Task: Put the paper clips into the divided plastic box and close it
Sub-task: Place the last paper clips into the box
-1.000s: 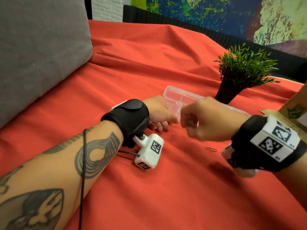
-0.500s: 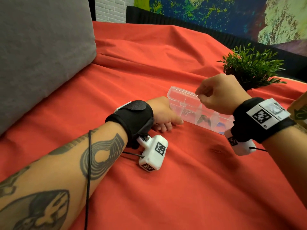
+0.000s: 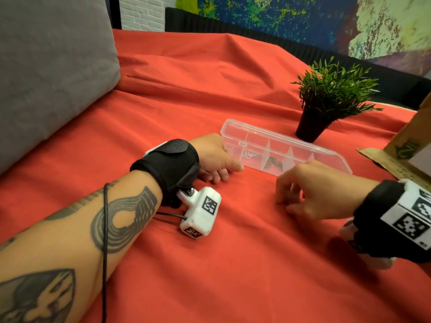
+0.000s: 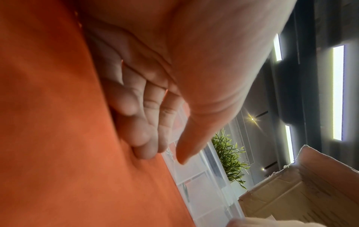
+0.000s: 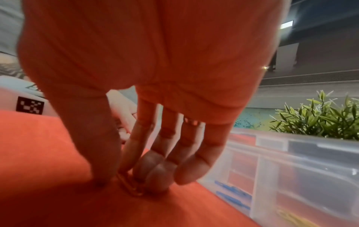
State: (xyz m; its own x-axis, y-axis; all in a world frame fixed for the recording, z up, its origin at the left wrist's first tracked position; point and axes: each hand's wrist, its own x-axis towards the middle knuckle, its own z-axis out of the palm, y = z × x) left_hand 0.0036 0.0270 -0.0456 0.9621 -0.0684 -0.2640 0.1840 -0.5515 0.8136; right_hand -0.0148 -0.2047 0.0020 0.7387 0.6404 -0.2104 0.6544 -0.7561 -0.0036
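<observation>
The clear divided plastic box (image 3: 326, 152) lies open on the red cloth, lid tipped back. Silver paper clips (image 3: 250, 155) sit in its second compartment, and dark ones (image 3: 272, 163) in the one beside it. My left hand (image 3: 224, 171) rests at the box's left end, thumb straight along the near wall and fingers curled on the cloth. The right hand (image 3: 283, 201) is down on the cloth in front of the box. In the right wrist view its thumb and fingertips (image 5: 126, 169) pinch a paper clip (image 5: 132, 187) lying on the cloth beside the box (image 5: 291, 169).
A small potted plant (image 3: 326, 101) stands just behind the box. A cardboard box (image 3: 408, 145) sits at the right edge. A grey cushion (image 3: 51, 73) fills the left. Red cloth (image 3: 233, 264) spreads out in front of both hands.
The right hand came off the top of the box, where it was half a second ago, and dropped to the cloth in front of it. The left hand stayed at the box's end.
</observation>
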